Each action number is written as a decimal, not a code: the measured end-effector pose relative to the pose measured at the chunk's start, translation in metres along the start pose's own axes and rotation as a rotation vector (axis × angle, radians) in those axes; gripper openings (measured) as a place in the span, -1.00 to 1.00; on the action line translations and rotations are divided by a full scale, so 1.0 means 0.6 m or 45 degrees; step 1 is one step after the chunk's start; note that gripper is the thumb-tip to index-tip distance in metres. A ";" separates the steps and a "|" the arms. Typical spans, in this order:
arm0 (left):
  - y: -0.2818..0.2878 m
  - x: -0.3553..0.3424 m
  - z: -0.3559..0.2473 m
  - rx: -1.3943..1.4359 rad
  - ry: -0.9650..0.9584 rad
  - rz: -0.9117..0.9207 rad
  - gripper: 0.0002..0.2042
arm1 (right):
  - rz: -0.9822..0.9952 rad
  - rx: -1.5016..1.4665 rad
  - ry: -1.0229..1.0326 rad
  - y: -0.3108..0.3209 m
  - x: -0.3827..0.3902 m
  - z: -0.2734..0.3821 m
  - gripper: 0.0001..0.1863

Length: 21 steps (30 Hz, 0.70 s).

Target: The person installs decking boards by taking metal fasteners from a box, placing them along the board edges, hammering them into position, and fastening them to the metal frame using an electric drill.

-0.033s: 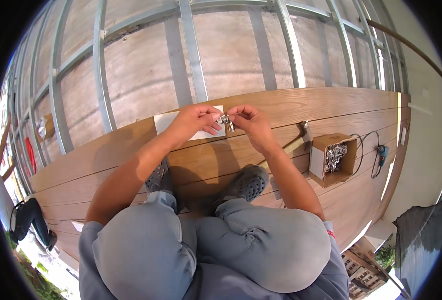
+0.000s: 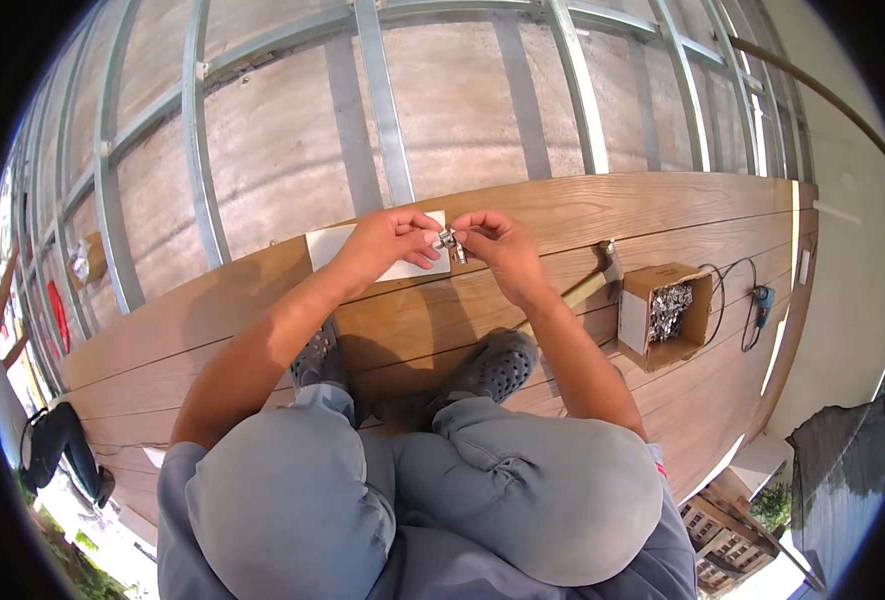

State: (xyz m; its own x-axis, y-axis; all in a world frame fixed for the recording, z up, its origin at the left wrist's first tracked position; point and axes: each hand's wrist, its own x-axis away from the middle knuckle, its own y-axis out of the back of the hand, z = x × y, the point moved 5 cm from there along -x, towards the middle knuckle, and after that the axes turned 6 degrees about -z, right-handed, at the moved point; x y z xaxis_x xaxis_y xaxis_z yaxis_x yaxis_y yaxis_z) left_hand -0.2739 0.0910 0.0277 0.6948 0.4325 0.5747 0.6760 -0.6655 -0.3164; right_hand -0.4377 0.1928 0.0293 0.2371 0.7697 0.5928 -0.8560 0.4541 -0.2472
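Above the decking boards (image 2: pixel 552 200) my two hands meet at small shiny metal clips. The fingers of my left hand (image 2: pixel 387 245) pinch one clip (image 2: pixel 446 240). My right hand (image 2: pixel 499 250) has thumb and forefinger closed on another bright metal clip (image 2: pixel 459 254), right beside the first. Whether the two pieces are joined I cannot tell; fingertips cover parts of both. A flat white rectangular piece (image 2: pixel 324 247) lies on the boards, partly beneath my left hand.
To the right a hammer (image 2: pixel 587 290) lies near an open cardboard box (image 2: pixel 642 290) full of metal clips (image 2: pixel 670 312). Beyond are a blue power tool (image 2: pixel 763 298) and its black cable (image 2: pixel 720 300). Metal framing (image 2: pixel 384 110) spans the far side. Another person (image 2: pixel 57 445) is at far left.
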 end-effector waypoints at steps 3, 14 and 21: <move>0.028 -0.014 0.017 -0.064 0.058 0.029 -0.79 | -0.037 -0.022 0.009 -0.019 0.006 -0.009 -0.79; 0.125 -0.067 0.034 -0.659 -0.316 -0.267 -0.88 | -0.792 1.026 0.397 0.094 0.033 -0.048 -0.78; 0.146 -0.102 0.039 -0.763 -0.429 -0.396 -0.90 | -1.499 1.695 0.198 0.249 0.150 -0.071 -0.53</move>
State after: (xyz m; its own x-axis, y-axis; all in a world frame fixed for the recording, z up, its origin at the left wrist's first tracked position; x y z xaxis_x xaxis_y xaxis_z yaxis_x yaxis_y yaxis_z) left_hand -0.2515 0.0206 -0.0526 0.5966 0.7528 0.2781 0.6704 -0.6580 0.3429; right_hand -0.5244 0.3491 0.0131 0.9077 0.4054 -0.1082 0.0419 0.1689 0.9847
